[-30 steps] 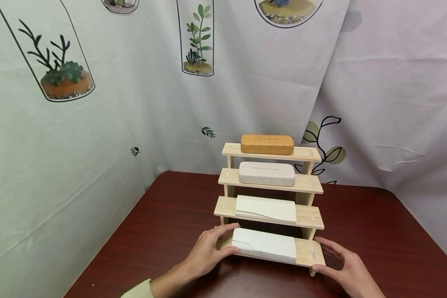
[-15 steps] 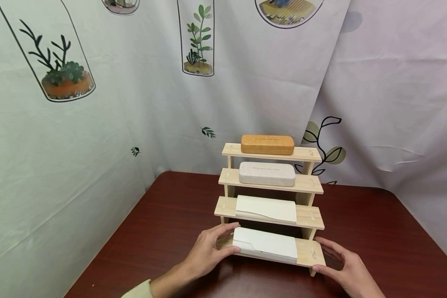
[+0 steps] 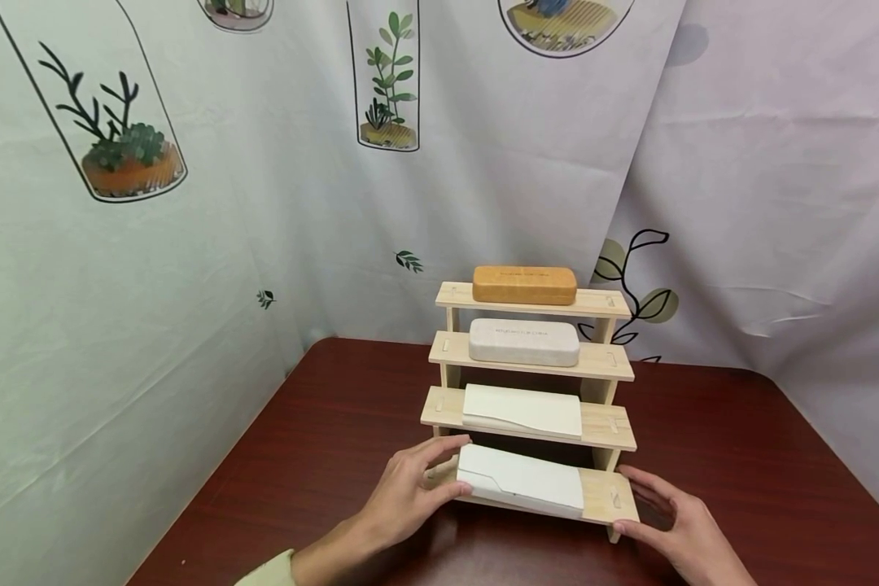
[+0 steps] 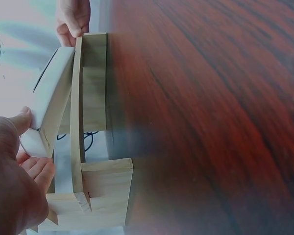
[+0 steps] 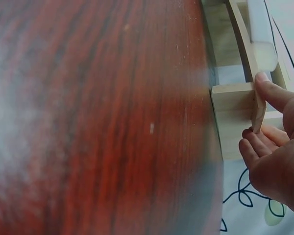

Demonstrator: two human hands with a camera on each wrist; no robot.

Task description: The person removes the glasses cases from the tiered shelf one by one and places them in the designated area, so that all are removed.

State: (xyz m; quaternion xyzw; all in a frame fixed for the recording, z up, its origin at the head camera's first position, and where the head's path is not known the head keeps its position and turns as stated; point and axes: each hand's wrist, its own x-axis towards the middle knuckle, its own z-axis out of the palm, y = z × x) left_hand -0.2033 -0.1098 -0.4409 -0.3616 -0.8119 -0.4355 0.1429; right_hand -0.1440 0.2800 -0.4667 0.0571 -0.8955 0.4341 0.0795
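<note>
A four-step wooden display stand [image 3: 606, 498] stands on the table. On its lowest step lies a white flap-front glasses case [image 3: 520, 478]. My left hand [image 3: 408, 492] pinches the left end of this case between thumb and fingers. In the left wrist view the held end of the white case [image 4: 50, 98] is tilted off the board, while its far end stays close to it. My right hand [image 3: 677, 521] grips the right end of the lowest step, thumb at the front edge and fingers behind, as the right wrist view also shows the hand [image 5: 279, 137].
Higher steps bear a cream folded case [image 3: 522, 409], a light grey hard case [image 3: 523, 342] and an orange-brown hard case [image 3: 524, 285]. The dark red-brown table [image 3: 322, 423] meets a printed cloth backdrop [image 3: 513, 179] behind and at the left.
The left hand has risen very slightly, and the left end of the white glasses case has come up a little with it. The right hand and the stand keep their places.
</note>
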